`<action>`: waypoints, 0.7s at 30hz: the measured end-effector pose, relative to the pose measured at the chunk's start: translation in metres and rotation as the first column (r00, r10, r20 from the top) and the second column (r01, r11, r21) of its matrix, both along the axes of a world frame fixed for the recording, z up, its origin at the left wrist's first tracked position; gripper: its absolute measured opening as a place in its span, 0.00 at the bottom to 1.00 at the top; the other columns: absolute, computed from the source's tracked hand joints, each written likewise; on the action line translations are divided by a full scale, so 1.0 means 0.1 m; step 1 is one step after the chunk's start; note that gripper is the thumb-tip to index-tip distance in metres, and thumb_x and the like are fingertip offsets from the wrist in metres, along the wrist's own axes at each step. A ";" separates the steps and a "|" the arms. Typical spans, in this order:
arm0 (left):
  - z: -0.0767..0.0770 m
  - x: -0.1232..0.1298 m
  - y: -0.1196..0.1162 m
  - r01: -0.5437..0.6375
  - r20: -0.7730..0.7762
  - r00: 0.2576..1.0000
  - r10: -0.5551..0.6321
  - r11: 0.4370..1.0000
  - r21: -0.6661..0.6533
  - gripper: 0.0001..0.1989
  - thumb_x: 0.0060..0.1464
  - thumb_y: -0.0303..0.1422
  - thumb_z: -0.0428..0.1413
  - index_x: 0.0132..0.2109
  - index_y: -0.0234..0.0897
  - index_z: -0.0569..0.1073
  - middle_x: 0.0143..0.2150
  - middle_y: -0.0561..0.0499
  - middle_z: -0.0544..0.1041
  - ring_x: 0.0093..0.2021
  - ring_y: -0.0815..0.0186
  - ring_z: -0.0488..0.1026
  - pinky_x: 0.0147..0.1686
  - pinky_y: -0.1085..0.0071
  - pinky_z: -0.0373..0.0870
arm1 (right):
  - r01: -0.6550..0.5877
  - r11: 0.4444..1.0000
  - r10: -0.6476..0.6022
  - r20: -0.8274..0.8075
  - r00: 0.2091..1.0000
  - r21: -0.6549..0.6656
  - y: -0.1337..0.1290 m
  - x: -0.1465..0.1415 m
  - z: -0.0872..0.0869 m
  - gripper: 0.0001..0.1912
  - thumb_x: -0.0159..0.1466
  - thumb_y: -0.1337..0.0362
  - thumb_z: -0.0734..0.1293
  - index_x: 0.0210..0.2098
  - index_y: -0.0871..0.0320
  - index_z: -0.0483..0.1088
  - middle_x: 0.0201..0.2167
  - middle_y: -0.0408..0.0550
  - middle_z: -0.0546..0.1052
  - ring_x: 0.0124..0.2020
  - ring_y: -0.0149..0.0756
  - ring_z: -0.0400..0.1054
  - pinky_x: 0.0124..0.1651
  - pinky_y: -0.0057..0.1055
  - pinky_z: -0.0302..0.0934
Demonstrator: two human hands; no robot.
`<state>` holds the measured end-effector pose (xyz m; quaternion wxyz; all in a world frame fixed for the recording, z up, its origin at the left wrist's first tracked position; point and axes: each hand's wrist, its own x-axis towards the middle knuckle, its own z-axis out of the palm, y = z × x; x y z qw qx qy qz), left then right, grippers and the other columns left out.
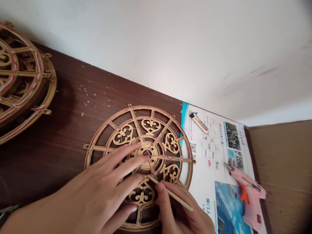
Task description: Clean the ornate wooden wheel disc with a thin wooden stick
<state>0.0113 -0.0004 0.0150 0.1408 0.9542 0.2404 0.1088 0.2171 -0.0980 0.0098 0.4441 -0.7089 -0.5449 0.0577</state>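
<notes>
Right hand [179, 214] grasping thin wooden stick [173, 194] over fretwork wooden wheel [150, 126]; left hand [98, 187] spread open on wheel. Heavy stick pressure could snap thin spokes.

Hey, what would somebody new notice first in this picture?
The eye goes first to the round fretwork wooden wheel at the centre of the dark wooden table, with the left hand spread across it and the right hand holding a thin wooden stick near its lower part. A stack of similar wooden wheels sits at the far left, and a pink hot glue gun lies at lower right on a printed sheet.
</notes>
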 end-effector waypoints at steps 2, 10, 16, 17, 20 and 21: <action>0.03 0.01 -0.02 -0.024 -0.026 0.999 0.024 1.000 -0.004 0.30 0.73 0.36 0.55 0.78 0.42 0.66 0.85 0.56 0.53 0.86 0.49 0.45 0.78 0.46 0.67 | 0.004 1.000 -0.004 0.031 1.000 -0.002 0.01 0.00 0.01 0.05 0.68 0.71 0.78 0.41 0.55 0.83 0.34 0.40 0.87 0.27 0.28 0.81 0.32 0.20 0.76; 0.00 -0.03 0.01 0.028 0.014 1.000 -0.028 0.999 0.029 0.35 0.71 0.37 0.57 0.81 0.41 0.63 0.85 0.54 0.54 0.85 0.46 0.48 0.74 0.46 0.73 | -0.022 1.000 0.023 0.130 0.991 -0.011 0.03 0.02 0.05 0.03 0.70 0.70 0.76 0.40 0.57 0.83 0.33 0.42 0.87 0.28 0.31 0.83 0.33 0.20 0.76; -0.02 -0.03 0.03 0.006 0.048 0.999 -0.007 1.000 0.021 0.34 0.71 0.35 0.57 0.80 0.41 0.64 0.85 0.54 0.55 0.85 0.48 0.49 0.75 0.49 0.73 | 0.076 0.997 -0.078 0.066 0.995 0.020 0.03 -0.05 0.02 0.02 0.68 0.69 0.78 0.38 0.56 0.83 0.32 0.42 0.87 0.27 0.32 0.82 0.29 0.21 0.74; -0.02 -0.02 0.03 0.004 0.048 0.999 -0.005 1.000 0.015 0.33 0.71 0.35 0.57 0.79 0.41 0.65 0.85 0.54 0.55 0.84 0.48 0.50 0.75 0.49 0.73 | 0.107 0.994 -0.109 0.039 0.993 0.032 0.03 -0.06 0.02 0.03 0.68 0.69 0.78 0.37 0.56 0.83 0.32 0.42 0.87 0.26 0.32 0.81 0.28 0.22 0.74; -0.04 -0.01 0.04 0.019 0.056 0.998 -0.020 1.000 0.016 0.33 0.71 0.35 0.57 0.79 0.42 0.65 0.85 0.55 0.55 0.84 0.48 0.50 0.73 0.48 0.74 | 0.159 0.987 -0.158 -0.023 0.987 0.038 0.02 -0.08 0.02 0.03 0.67 0.68 0.79 0.35 0.56 0.84 0.28 0.40 0.85 0.17 0.28 0.74 0.23 0.23 0.69; -0.04 -0.01 0.04 0.022 0.058 0.998 -0.023 1.000 0.017 0.33 0.70 0.36 0.58 0.79 0.43 0.65 0.85 0.55 0.55 0.84 0.48 0.50 0.72 0.48 0.75 | 0.166 0.986 -0.165 -0.035 0.986 0.033 0.02 -0.08 0.03 0.03 0.67 0.68 0.79 0.36 0.56 0.84 0.26 0.40 0.84 0.15 0.27 0.71 0.20 0.23 0.67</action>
